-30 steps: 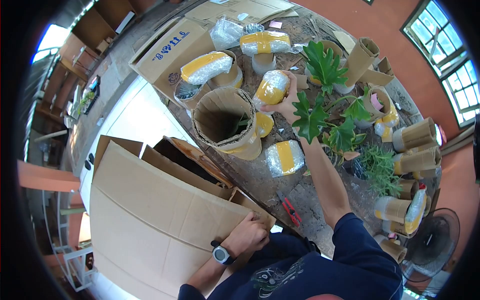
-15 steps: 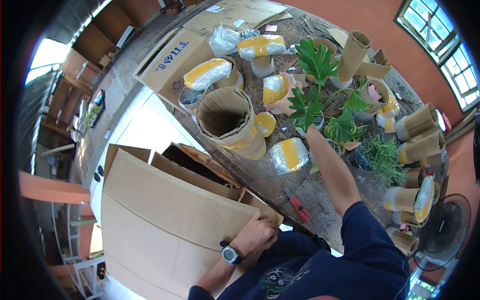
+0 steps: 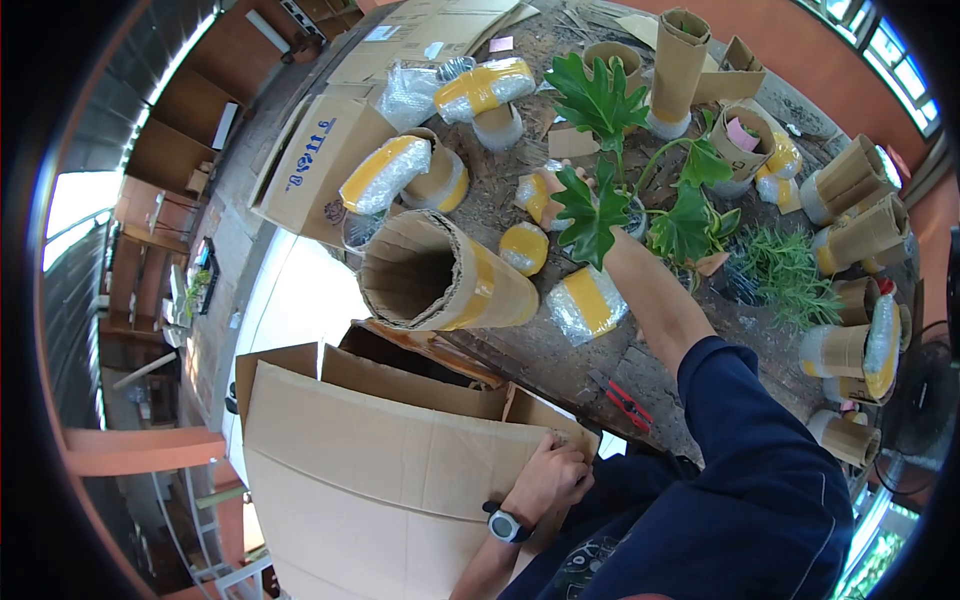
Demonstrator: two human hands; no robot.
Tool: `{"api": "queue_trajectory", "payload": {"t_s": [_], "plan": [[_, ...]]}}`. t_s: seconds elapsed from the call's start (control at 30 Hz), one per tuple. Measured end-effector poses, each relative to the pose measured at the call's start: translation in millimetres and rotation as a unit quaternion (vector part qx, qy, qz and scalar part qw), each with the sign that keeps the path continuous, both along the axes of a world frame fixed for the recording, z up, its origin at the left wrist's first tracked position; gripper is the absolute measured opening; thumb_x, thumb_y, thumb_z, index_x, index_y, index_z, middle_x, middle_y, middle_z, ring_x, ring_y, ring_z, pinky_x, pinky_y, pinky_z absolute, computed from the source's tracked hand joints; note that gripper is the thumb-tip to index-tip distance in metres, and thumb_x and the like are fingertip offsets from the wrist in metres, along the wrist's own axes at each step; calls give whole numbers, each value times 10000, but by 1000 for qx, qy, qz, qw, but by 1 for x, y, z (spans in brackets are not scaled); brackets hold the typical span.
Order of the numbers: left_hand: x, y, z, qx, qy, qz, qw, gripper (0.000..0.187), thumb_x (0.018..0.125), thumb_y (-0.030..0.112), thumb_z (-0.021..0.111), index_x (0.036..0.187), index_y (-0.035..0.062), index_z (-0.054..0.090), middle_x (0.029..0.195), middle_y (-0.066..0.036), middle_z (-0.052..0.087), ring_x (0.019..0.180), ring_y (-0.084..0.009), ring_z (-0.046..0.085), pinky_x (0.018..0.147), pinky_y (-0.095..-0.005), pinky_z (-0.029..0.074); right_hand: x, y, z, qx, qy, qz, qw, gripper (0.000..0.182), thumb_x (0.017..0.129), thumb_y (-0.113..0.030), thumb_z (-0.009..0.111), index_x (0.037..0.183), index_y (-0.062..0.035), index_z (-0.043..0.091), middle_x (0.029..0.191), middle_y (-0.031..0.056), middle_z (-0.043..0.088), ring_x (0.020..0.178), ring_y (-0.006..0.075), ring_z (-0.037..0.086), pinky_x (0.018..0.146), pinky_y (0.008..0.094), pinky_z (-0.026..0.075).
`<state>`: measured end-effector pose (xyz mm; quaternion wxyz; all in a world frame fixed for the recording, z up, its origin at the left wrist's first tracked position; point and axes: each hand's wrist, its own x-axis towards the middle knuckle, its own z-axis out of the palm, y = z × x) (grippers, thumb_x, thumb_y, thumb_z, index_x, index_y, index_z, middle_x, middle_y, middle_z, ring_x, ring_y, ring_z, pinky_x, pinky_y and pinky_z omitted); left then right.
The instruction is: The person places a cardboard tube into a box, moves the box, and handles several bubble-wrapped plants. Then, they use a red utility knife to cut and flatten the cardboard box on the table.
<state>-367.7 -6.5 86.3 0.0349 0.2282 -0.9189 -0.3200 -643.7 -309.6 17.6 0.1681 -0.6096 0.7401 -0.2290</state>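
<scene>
Desk (image 3: 572, 368), grimy, is found loaded with plants and wrapped goods. Beside its near edge a corrugated cardboard box (image 3: 380, 450) is noted, flaps raised. A wide cardboard tube (image 3: 500, 290), banded with yellow tape, is stood on the desk near that edge. A lobed-leaf plant (image 3: 600, 95) is placed farther across. By the left hand (image 3: 556, 472), the box's upper edge is held in a closed grip. The right hand (image 3: 553, 208) is partly masked by a leaf; its fingers are set against a bubble-wrapped bundle (image 3: 528, 193), located between tube and plant. Whether that grip is closed cannot be told. A red-handled tool (image 3: 628, 405) is laid near the edge.
</scene>
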Motion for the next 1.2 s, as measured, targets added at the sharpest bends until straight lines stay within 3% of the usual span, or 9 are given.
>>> {"api": "queue_trajectory", "payload": {"t_s": [0.1,0.17,0.2,0.27,0.3,0.43,0.63,0.73,1.2], "plan": [[-2,-3,1,-3,11,3,1000,230,826,178,689,621,86,640,648,-20,580,732,-183,604,790,-365,382,-11,-32,-83,-304,-281,78,907,338,922,-467,553,1076,-166,553,926,88,569,847,258,587,685,409,504],[-2,-4,3,3,10,4,1000,235,825,179,691,616,85,640,644,-20,574,731,-186,602,791,-368,381,-21,-35,-102,-362,-370,108,849,393,1008,-516,491,982,-140,600,836,51,619,765,216,632,633,373,538],[-1,-3,3,9,5,5,1000,237,825,180,692,614,85,640,642,-21,571,732,-187,601,792,-370,381,-24,-37,-109,-327,-376,120,859,384,995,-506,518,989,-133,606,854,50,630,788,224,636,662,386,541],[-1,-3,2,11,2,8,1000,245,824,185,696,607,83,644,636,-22,561,734,-191,598,800,-377,380,-18,3,-99,-250,148,117,950,326,912,-408,629,1048,-113,617,959,71,643,924,252,626,789,435,524],[-1,-4,1,10,3,9,1000,249,824,186,697,604,84,643,637,-22,564,735,-191,598,802,-378,380,-14,25,-92,-242,365,121,891,336,870,-359,685,1078,-102,622,1012,82,650,992,266,621,852,460,515],[-2,-2,3,3,-10,7,1000,255,823,187,698,597,83,642,647,-23,577,739,-193,598,807,-380,379,32,110,20,265,197,207,921,424,818,-164,699,1218,-80,590,1201,133,596,1159,310,566,951,484,484],[-1,-1,7,-5,-10,1,1000,254,815,187,696,596,69,644,658,-38,596,748,-202,606,816,-372,388,22,147,-86,-4,243,176,954,869,491,-126,919,1274,-52,549,1174,120,557,1167,283,540,963,412,473],[-2,1,7,-15,12,6,1000,264,811,178,706,584,67,633,640,-37,584,730,-203,602,802,-357,387,18,153,-22,122,245,224,935,804,482,-141,921,1209,-72,583,1177,107,547,1167,286,536,932,389,481],[-4,9,-1,-43,15,-6,999,276,828,187,694,585,68,638,644,-44,593,715,-207,602,823,-365,389,8,223,4,-185,-28,95,978,362,622,55,723,916,-106,587,908,81,667,959,285,613,859,410,450]]}}
